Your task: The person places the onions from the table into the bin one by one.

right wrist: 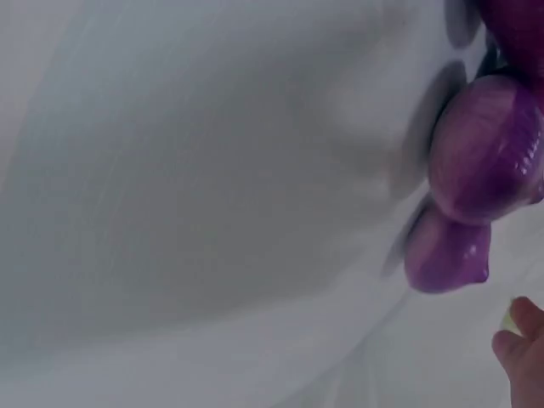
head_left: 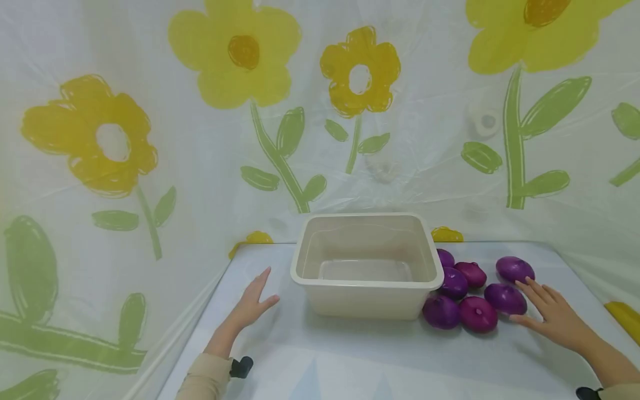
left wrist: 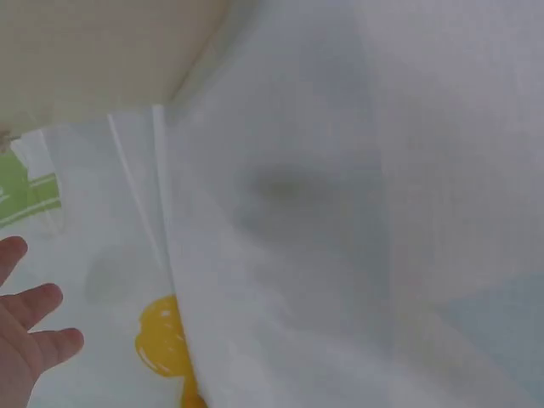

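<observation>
Several purple onions (head_left: 478,314) lie in a cluster on the table, right of a cream plastic bin (head_left: 365,300). The bin's visible inside holds nothing. My right hand (head_left: 555,314) is at the cluster's right side, its fingers extended beside the nearest onion (head_left: 506,299); whether they touch it I cannot tell. In the right wrist view, onions (right wrist: 484,153) show at the right edge, with fingertips (right wrist: 520,327) below them. My left hand (head_left: 250,304) is left of the bin, apart from it, fingers extended and holding nothing. Its fingers (left wrist: 38,306) show at the left wrist view's edge.
A pale cloth covers the table (head_left: 350,355). Behind and around it hangs a white curtain (head_left: 200,139) printed with yellow flowers and green leaves. The bin stands near the table's far edge. Dark straps (head_left: 242,367) are on both wrists.
</observation>
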`<state>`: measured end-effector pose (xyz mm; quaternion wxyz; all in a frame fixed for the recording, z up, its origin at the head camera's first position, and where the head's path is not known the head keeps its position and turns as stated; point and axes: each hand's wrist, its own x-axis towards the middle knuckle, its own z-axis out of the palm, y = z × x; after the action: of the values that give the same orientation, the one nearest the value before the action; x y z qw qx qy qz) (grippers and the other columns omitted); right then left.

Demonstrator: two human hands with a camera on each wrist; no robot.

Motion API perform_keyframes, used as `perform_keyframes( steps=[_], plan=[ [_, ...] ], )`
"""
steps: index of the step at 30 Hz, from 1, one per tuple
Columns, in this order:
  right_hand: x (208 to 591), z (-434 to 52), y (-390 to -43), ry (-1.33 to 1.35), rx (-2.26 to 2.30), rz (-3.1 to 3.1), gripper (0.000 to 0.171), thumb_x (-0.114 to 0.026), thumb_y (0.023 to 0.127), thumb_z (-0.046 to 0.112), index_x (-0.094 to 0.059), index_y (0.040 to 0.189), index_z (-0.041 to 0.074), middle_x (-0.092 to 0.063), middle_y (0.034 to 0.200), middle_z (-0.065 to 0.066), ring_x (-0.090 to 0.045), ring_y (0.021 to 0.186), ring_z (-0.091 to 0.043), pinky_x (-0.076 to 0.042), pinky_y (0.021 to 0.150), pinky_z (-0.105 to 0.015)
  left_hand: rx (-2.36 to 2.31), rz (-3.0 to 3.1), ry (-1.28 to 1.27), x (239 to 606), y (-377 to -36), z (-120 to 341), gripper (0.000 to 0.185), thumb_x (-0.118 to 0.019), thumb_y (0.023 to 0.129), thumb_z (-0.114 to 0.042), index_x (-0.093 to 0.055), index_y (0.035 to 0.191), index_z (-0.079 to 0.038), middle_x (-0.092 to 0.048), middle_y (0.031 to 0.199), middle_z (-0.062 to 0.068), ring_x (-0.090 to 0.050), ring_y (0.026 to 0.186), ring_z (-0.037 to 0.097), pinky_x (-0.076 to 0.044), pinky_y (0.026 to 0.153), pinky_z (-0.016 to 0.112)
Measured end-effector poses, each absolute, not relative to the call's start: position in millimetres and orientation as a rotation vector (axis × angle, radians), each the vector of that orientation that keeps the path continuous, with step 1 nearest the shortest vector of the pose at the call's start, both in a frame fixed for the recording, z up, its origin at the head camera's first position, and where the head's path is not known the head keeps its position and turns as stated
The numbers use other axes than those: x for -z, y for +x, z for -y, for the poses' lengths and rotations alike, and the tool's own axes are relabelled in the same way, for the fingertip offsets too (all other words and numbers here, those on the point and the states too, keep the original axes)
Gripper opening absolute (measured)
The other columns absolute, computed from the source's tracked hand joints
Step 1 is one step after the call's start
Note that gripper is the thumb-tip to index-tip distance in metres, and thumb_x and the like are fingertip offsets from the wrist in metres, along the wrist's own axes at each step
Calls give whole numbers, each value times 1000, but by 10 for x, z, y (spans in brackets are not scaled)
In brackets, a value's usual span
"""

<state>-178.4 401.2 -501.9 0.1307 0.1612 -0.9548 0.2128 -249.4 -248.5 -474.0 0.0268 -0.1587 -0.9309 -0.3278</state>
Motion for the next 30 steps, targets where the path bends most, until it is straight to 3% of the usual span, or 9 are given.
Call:
perform_keyframes(
  steps=[4,8,17,19,22,24,26,29,30],
  plan=[
    [4998,-3879,-1833,455,-802,2765,75,-64,83,23,-24,142,-1,-21,140,-37,-24,116,-61,-2,99,-70,1296,2802,-524,4637,-2527,2379,76,-56,90,-34,-13,147,-10,-20,150,18,-16,137,39,-16,106,60],
    [4988,-3781,-1856,482,-915,2721,71,-65,82,18,-28,141,2,-23,146,-26,-24,122,-57,-17,87,-74,1413,2769,-557,4554,-2549,2275,75,-55,91,-30,-10,148,-14,-21,150,16,-16,137,38,-18,105,61],
    [4979,-3668,-1912,483,-928,2699,70,-70,78,19,-36,137,1,-40,129,-35,-34,111,-54,-24,84,-70,1513,2804,-566,4157,-2456,2009,74,-55,90,-15,-8,147,-5,-21,148,22,-18,136,39,-20,108,55],
    [5002,-3644,-1924,488,-953,2680,70,-71,77,17,-37,136,1,-41,134,-28,-33,122,-41,-25,85,-70,1527,2799,-566,4181,-2493,1994,75,-56,90,-18,-10,147,-6,-22,148,21,-19,136,39,-20,108,54],
    [5020,-3597,-1941,503,-990,2678,68,-70,78,17,-38,136,0,-41,135,-27,-21,130,0,-25,96,-65,1533,2801,-565,4274,-2582,1992,77,-59,88,-21,-11,147,-7,-23,148,20,-21,136,38,-21,108,54],
    [5020,-3563,-1958,502,-978,2689,67,-71,77,18,-40,134,0,-44,132,-26,-23,123,11,-32,102,-44,1541,2794,-567,4367,-2651,2008,78,-60,87,-24,-11,147,-9,-24,148,19,-22,136,37,-22,108,54],
    [5008,-3524,-1964,477,-966,2735,67,-71,78,20,-40,133,-2,-45,127,-29,-31,124,0,-35,100,-33,1542,2798,-558,4418,-2692,2010,79,-61,87,-24,-12,147,-10,-24,149,19,-23,136,36,-22,108,54],
    [4998,-3478,-1976,455,-957,2791,69,-70,79,22,-38,134,-4,-44,127,-29,-44,113,-32,-43,91,-39,1530,2790,-568,4458,-2720,2002,79,-62,86,-24,-14,147,-11,-26,148,18,-25,135,35,-24,107,53],
    [4994,-3461,-1976,443,-963,2814,70,-69,80,23,-36,135,-4,-42,128,-29,-44,110,-41,-42,90,-50,1531,2791,-567,4456,-2720,1994,79,-63,85,-23,-14,147,-11,-26,148,17,-25,135,35,-24,107,53]
  ],
)
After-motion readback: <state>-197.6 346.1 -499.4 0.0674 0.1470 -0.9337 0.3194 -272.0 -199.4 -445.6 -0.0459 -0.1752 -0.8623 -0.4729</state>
